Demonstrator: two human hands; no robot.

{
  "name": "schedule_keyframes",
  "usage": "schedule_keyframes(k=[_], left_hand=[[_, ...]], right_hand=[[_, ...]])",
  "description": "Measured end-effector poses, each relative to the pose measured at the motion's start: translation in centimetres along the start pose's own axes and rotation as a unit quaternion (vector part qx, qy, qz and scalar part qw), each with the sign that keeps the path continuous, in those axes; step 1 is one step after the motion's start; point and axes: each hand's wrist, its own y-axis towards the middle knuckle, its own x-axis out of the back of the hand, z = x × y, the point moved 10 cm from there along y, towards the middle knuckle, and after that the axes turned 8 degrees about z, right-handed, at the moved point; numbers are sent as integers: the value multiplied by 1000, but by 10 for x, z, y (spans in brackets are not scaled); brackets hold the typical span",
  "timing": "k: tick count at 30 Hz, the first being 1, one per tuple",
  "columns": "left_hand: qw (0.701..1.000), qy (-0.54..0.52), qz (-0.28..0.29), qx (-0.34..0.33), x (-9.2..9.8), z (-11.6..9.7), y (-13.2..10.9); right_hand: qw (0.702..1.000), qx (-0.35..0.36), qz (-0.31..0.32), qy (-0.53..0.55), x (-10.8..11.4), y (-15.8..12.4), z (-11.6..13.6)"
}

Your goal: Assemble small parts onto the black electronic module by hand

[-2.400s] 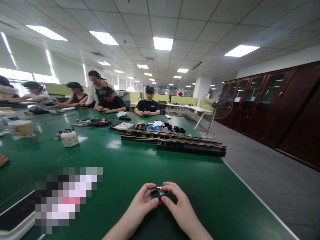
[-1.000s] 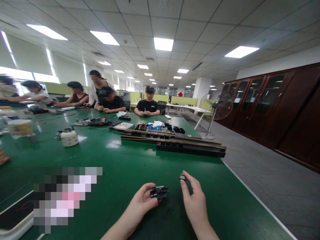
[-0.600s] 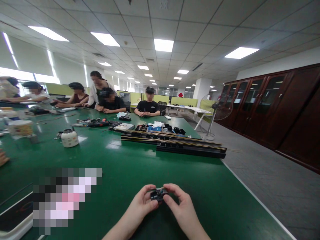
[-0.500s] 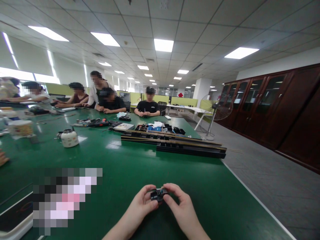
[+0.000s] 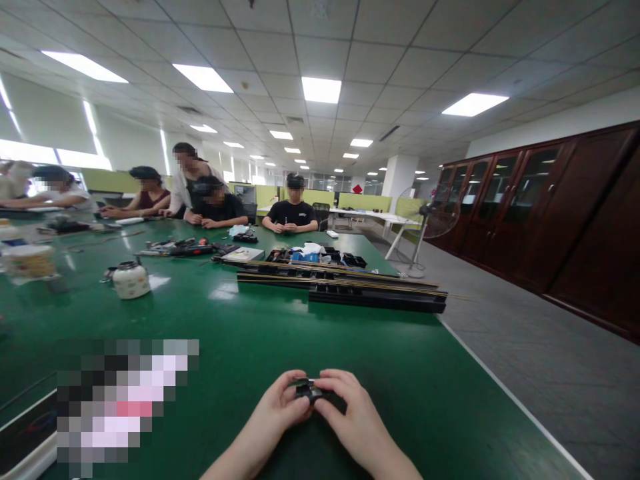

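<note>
Between my two hands is a small black part (image 5: 311, 392) with a shiny piece along its top. Its exact kind is too small to make out. My left hand (image 5: 281, 403) grips its left side between thumb and fingers. On the other side, my right hand (image 5: 347, 407) pinches the part, with the fingertips over its upper edge and the thumb below. Both hands are just above the green table (image 5: 240, 360), near its front edge. The fingers hide much of the part.
Long black rails (image 5: 380, 299) with thin brass-coloured rods lie across the table ahead. A round white jar (image 5: 131, 280) stands left of them. At lower left is a white-edged tray (image 5: 30, 433) beside a blurred-out object. Several people sit along the far side; a floor fan (image 5: 425, 213) stands at right.
My right fingers have shifted leftward over the top of the black part, covering more of it. The whole view has turned slightly to the right.
</note>
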Motion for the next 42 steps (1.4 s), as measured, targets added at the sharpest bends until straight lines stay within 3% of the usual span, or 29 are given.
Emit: schedule_keyframes(k=[12, 18, 23, 42], left_hand=[[1000, 22, -16, -11, 0, -7, -2], [996, 47, -56, -49, 9, -12, -2], [996, 75, -35, -32, 9, -14, 0], [993, 121, -9, -2, 1, -12, 0]], right_hand=[[990, -55, 4, 133, -9, 3, -30], [981, -64, -21, 180, -10, 5, -34], [977, -59, -34, 203, -9, 5, -35], [983, -83, -50, 157, -7, 3, -41]])
